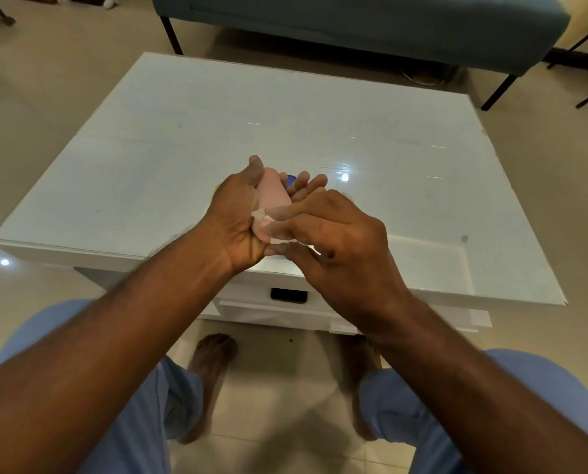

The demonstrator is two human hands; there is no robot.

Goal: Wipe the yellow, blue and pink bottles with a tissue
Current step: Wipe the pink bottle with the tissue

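My left hand (239, 213) holds the pink bottle (273, 193) above the white table, thumb on one side and fingers curled round the far side. My right hand (330, 241) pinches a white tissue (268, 227) against the bottle's near end. A small part of the blue bottle (290, 179) shows behind my left fingers. A sliver of yellow (213, 194) peeks out at the left of my left hand; the rest of the yellow bottle is hidden.
The white glass-topped table (183, 148) stands before my knees, with a drawer and dark handle (289, 295) at its near side. A teal bench (354, 22) stands beyond it. My bare feet rest on the tiled floor under the table edge.
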